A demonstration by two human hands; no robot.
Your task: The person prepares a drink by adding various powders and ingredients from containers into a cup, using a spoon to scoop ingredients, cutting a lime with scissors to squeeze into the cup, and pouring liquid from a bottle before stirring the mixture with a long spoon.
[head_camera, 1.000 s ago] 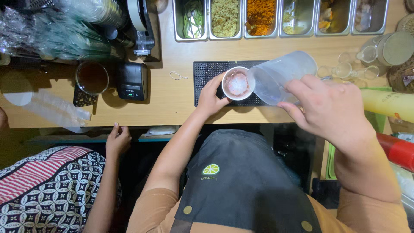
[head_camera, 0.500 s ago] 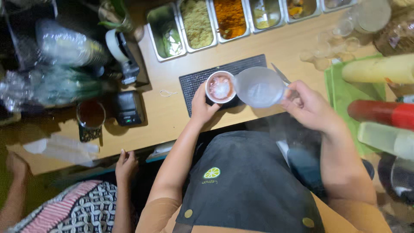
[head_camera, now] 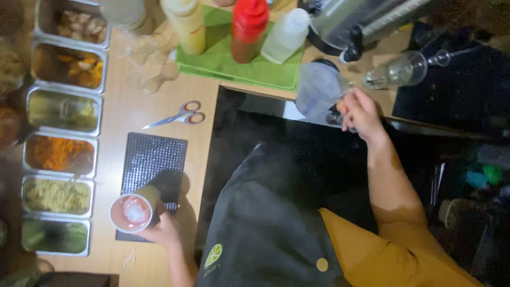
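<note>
- While the left hand (head_camera: 163, 229) is gripping a paper cup (head_camera: 134, 211) from the side, it is keeping the cup's open mouth facing up over the near end of a black ribbed bar mat (head_camera: 151, 159); ice or some pale filling is showing inside, though the blur makes that hard to settle.
- Well apart to the right, the right hand (head_camera: 360, 110) is closing around the handle of a clear plastic jug (head_camera: 319, 87), holding it tipped over the dark gap between counters (probably so nothing spills on the wood).
- Steel trays of toppings (head_camera: 58, 154) are lining the far edge of the wooden counter (head_camera: 159, 106), within reach of the mat.
- Scissors (head_camera: 178, 117) are lying loose beside the mat.
- Squeeze bottles (head_camera: 247, 29) are standing together on a green tray (head_camera: 234, 69), near a glass bottle (head_camera: 396, 72) lying on its side.
</note>
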